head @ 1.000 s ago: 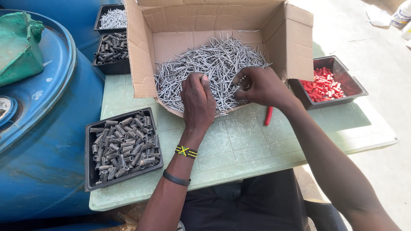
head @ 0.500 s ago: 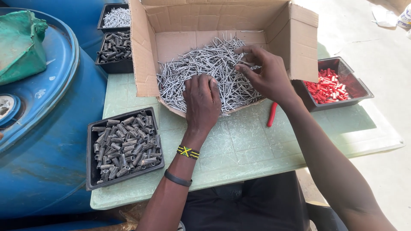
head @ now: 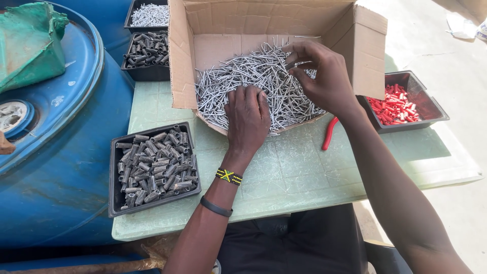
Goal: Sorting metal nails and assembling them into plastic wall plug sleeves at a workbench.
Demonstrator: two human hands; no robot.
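Step in hand, as I judge it: picking single metal pins (head: 253, 76) out of the heap in the cardboard box (head: 203, 30).

1. My left hand (head: 247, 117) lies palm down on the near edge of the heap, at the box's open front flap. Its fingers are curled loosely onto the pins; whether they enclose any, I cannot tell.
2. My right hand (head: 324, 76) hovers over the right part of the heap, inside the box near its right wall. Its fingers (head: 297, 65) are pinched narrow, thumb against fingertips, on what looks like one or two pins lifted from the heap.
3. The pins fill the box floor and spill toward its front edge, directly under both hands.

Surroundings, relative to the box:
- Front left: black tray of grey metal sleeves (head: 154, 167) on the green table (head: 304, 172).
- Left rear: two more black trays (head: 147, 56), one with dark sleeves, one with pale pins.
- Right: black tray of red plastic plugs (head: 395, 104).
- Front right: a red-handled tool (head: 328, 133), partly hidden by my right forearm.
- Far left: a blue drum (head: 66, 152).

The next move calls for a firm pinch, so that neighbouring pins do not lift with the picked one.
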